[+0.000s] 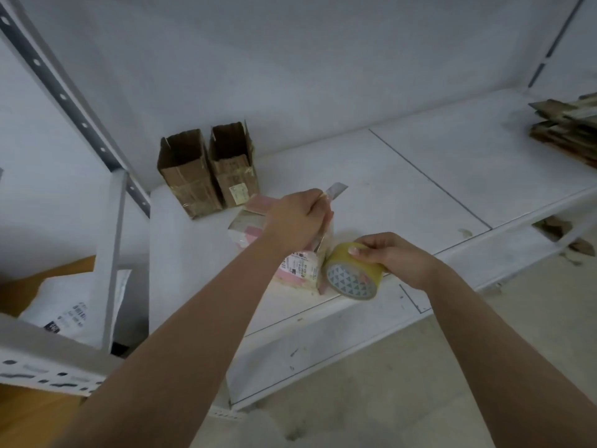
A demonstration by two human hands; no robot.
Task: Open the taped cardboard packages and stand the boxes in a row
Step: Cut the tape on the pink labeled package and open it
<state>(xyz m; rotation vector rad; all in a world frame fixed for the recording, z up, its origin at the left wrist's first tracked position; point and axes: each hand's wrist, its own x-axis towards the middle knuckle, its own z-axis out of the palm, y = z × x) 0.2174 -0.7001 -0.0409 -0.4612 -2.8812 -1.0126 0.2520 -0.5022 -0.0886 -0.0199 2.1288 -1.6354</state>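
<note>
Two opened brown cardboard boxes [190, 173] [234, 163] stand upright side by side at the back left of the white shelf [387, 189]. In front of them lies a pink and white taped package [248, 226] with a printed label. My left hand [295, 218] is over that package and grips a utility knife [336, 190] whose blade points up and away. To the right, my right hand [392, 257] holds a roll of yellowish clear tape [352, 274] that rests on the shelf next to the package.
A stack of flattened cardboard [568, 127] lies at the shelf's far right. A perforated metal upright [64, 101] stands at the left, with a white mailer bag [74, 305] behind it. Cardboard scraps [562, 231] lie below the shelf on the right.
</note>
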